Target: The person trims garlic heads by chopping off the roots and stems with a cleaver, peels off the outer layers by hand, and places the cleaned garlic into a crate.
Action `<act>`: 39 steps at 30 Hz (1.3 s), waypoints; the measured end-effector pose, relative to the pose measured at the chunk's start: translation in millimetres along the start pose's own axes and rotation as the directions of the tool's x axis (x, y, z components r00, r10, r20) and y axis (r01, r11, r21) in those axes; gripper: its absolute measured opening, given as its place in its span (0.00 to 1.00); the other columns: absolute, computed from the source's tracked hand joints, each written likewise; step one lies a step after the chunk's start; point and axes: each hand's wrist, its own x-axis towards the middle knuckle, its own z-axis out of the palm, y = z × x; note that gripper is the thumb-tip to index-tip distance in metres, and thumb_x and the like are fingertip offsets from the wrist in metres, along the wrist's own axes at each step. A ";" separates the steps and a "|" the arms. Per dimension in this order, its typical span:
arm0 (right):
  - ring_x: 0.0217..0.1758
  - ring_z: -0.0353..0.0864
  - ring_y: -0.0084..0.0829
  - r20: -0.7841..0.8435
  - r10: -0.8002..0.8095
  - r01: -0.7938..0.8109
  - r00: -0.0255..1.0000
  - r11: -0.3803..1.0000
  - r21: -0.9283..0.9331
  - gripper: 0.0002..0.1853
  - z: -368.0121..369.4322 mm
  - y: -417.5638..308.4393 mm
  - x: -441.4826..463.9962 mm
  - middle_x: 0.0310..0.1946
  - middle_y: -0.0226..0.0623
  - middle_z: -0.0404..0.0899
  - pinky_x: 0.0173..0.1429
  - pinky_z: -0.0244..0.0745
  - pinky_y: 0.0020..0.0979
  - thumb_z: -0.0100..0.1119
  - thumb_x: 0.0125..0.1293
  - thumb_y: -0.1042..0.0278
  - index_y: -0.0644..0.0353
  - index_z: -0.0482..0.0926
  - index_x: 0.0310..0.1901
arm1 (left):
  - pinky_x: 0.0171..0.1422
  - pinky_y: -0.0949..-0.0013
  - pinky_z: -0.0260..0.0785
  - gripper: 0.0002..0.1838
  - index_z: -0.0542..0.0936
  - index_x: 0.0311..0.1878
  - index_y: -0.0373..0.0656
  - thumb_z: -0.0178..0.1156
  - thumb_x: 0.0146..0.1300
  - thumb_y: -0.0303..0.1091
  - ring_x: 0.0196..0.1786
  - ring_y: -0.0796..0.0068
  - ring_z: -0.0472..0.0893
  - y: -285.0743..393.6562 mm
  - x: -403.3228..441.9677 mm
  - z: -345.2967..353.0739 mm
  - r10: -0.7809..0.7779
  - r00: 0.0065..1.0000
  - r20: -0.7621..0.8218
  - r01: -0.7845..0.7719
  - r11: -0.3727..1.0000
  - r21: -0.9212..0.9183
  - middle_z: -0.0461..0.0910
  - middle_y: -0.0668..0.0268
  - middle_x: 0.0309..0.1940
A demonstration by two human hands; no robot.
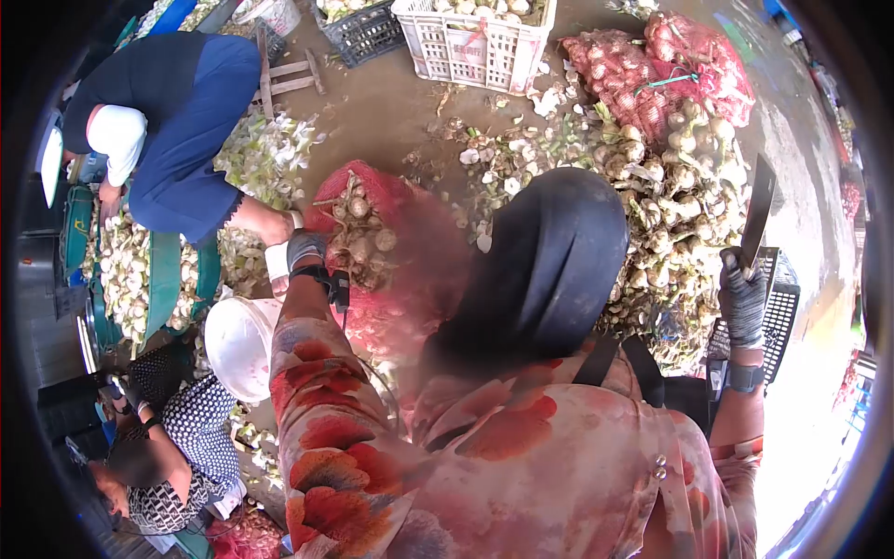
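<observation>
My left hand (305, 250), in a dark glove, is closed at the left rim of a red mesh bag (343, 186), seemingly gripping the netting. Garlic bulbs (365, 233) with stems show in the bag's opening. Out to the right, my gloved right hand (742, 303) is wrapped round the handle of a knife (760, 210), its broad dark blade pointing up and away from me. A large heap of untrimmed garlic (675, 214) lies between my knee and the knife. Part of the mesh bag's right side is blurred.
A black crate (780, 312) stands beside my right hand. Full red mesh sacks (652, 70) and a white crate of garlic (466, 47) are ahead. Two people work at left, near green tubs (164, 279) and a white bucket (240, 349). Peelings litter the wet floor.
</observation>
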 end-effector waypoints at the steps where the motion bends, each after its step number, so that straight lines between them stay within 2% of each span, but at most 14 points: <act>1: 0.30 0.63 0.14 0.002 -0.021 0.021 1.000 1.000 0.002 0.10 4.7 -18.6 2.1 0.28 0.21 0.72 0.34 0.60 0.20 0.61 0.67 0.61 0.59 0.79 0.41 | 0.56 0.58 0.72 0.29 0.73 0.58 0.38 0.61 0.56 0.45 0.55 0.55 0.79 -17.4 43.9 28.8 0.226 0.971 -0.073 -0.213 0.965 0.151 0.79 0.50 0.53; 4: 0.32 0.65 0.15 0.005 -0.218 0.217 0.976 0.972 -0.084 0.11 12.2 -32.6 0.8 0.30 0.21 0.73 0.37 0.62 0.21 0.61 0.68 0.61 0.60 0.79 0.41 | 0.49 0.62 0.75 0.16 0.79 0.51 0.41 0.52 0.62 0.34 0.49 0.57 0.82 12.1 -36.2 -27.6 0.554 0.815 -0.171 -0.410 0.759 0.506 0.81 0.54 0.49; 6: 0.32 0.65 0.17 -0.029 -0.225 0.222 0.974 0.972 -0.076 0.11 20.9 -43.1 -6.7 0.30 0.22 0.73 0.38 0.64 0.23 0.60 0.68 0.60 0.60 0.79 0.42 | 0.51 0.59 0.75 0.15 0.82 0.46 0.44 0.54 0.62 0.41 0.49 0.55 0.82 37.1 -89.9 -47.8 0.494 0.814 -0.307 -0.565 0.797 -0.216 0.81 0.54 0.49; 7: 0.32 0.66 0.18 -0.034 -0.325 0.317 0.945 0.938 -0.142 0.12 24.9 -37.2 -7.6 0.31 0.23 0.75 0.38 0.64 0.25 0.59 0.69 0.60 0.61 0.79 0.43 | 0.51 0.59 0.75 0.15 0.82 0.46 0.44 0.54 0.62 0.41 0.49 0.55 0.82 55.0 -106.5 -46.4 0.502 0.811 -0.300 -0.570 0.792 -0.217 0.81 0.54 0.49; 12: 0.21 0.61 0.18 0.001 -0.099 0.097 0.995 0.974 -0.206 0.21 41.4 -51.6 -28.8 0.17 0.23 0.66 0.26 0.58 0.25 0.60 0.66 0.46 0.61 0.78 0.38 | 0.56 0.54 0.70 0.24 0.82 0.46 0.42 0.51 0.63 0.54 0.53 0.52 0.80 138.5 -139.2 -32.7 0.439 0.866 0.239 -0.491 0.836 0.244 0.81 0.50 0.49; 16: 0.22 0.63 0.17 0.002 -0.054 0.053 0.999 0.977 -0.205 0.20 32.0 -46.8 -44.5 0.18 0.24 0.67 0.27 0.59 0.25 0.59 0.67 0.48 0.62 0.78 0.38 | 0.58 0.54 0.69 0.26 0.82 0.48 0.41 0.49 0.65 0.55 0.55 0.50 0.79 126.9 -90.9 21.0 0.491 0.796 0.353 -0.599 0.723 0.344 0.80 0.49 0.51; 21: 0.24 0.67 0.21 -0.038 -0.197 0.179 0.980 0.942 -0.283 0.17 9.5 5.0 -59.1 0.21 0.29 0.71 0.30 0.65 0.28 0.58 0.69 0.54 0.63 0.78 0.40 | 0.58 0.59 0.70 0.22 0.81 0.51 0.44 0.57 0.64 0.50 0.51 0.51 0.80 74.5 -107.1 -56.9 0.571 0.798 -0.190 -0.581 0.648 -0.493 0.81 0.55 0.50; 24: 0.24 0.65 0.22 -0.021 -0.145 0.133 0.989 0.949 -0.287 0.16 2.0 23.3 -60.5 0.21 0.29 0.69 0.29 0.65 0.30 0.59 0.68 0.56 0.63 0.78 0.41 | 0.51 0.62 0.72 0.17 0.78 0.50 0.42 0.55 0.67 0.45 0.45 0.67 0.79 54.0 -149.5 -135.3 0.532 0.823 -0.200 -0.085 -0.233 -0.969 0.79 0.65 0.43; 26: 0.21 0.62 0.18 -0.042 -0.130 0.123 0.991 0.981 -0.149 0.14 0.2 37.3 -59.2 0.18 0.25 0.67 0.26 0.60 0.26 0.60 0.68 0.56 0.60 0.78 0.39 | 0.50 0.63 0.74 0.16 0.77 0.50 0.42 0.53 0.69 0.43 0.41 0.69 0.79 61.0 -193.0 -200.8 0.398 0.884 -0.245 -0.113 -0.327 -0.938 0.79 0.65 0.40; 32: 0.18 0.60 0.13 -0.066 -0.003 0.008 0.998 0.997 0.074 0.14 14.7 1.3 -50.4 0.17 0.18 0.65 0.23 0.55 0.20 0.61 0.67 0.53 0.56 0.79 0.38 | 0.46 0.67 0.75 0.15 0.79 0.48 0.43 0.56 0.67 0.44 0.41 0.72 0.80 78.8 -234.4 -293.4 0.563 0.667 -0.488 -0.341 -0.352 -0.872 0.81 0.65 0.41; 34: 0.20 0.60 0.14 -0.010 -0.372 0.363 0.928 0.912 -0.192 0.14 15.8 6.7 -42.1 0.18 0.18 0.65 0.24 0.55 0.20 0.62 0.67 0.54 0.57 0.79 0.39 | 0.47 0.72 0.73 0.17 0.79 0.52 0.44 0.56 0.68 0.44 0.41 0.76 0.79 101.3 -197.0 -275.6 0.382 0.822 -0.423 -0.385 -0.174 -0.906 0.81 0.67 0.42; 36: 0.21 0.60 0.14 0.111 -0.815 0.685 0.569 0.395 -0.612 0.14 15.8 13.5 -31.9 0.19 0.19 0.65 0.25 0.56 0.20 0.63 0.66 0.55 0.58 0.79 0.41 | 0.49 0.75 0.71 0.19 0.78 0.55 0.43 0.58 0.67 0.43 0.42 0.79 0.78 115.0 -189.2 -234.5 0.452 0.800 -0.395 -0.476 0.076 -0.876 0.80 0.69 0.44; 38: 0.22 0.59 0.13 -0.044 -0.437 0.418 0.898 0.881 -0.222 0.13 18.3 9.4 -41.2 0.20 0.18 0.65 0.25 0.55 0.20 0.64 0.66 0.57 0.58 0.79 0.41 | 0.52 0.73 0.71 0.22 0.77 0.58 0.41 0.60 0.66 0.44 0.44 0.78 0.77 104.3 -138.7 -171.4 0.657 0.524 -0.542 -0.788 0.132 -0.602 0.80 0.69 0.45; 39: 0.22 0.59 0.13 -0.039 -0.300 0.295 0.953 0.951 -0.096 0.13 18.6 4.6 -45.0 0.20 0.18 0.65 0.25 0.55 0.19 0.64 0.66 0.57 0.58 0.79 0.41 | 0.53 0.71 0.70 0.22 0.78 0.56 0.38 0.62 0.65 0.44 0.45 0.73 0.78 97.0 -122.8 -155.4 0.667 0.625 -0.404 -0.726 0.307 -0.615 0.81 0.67 0.44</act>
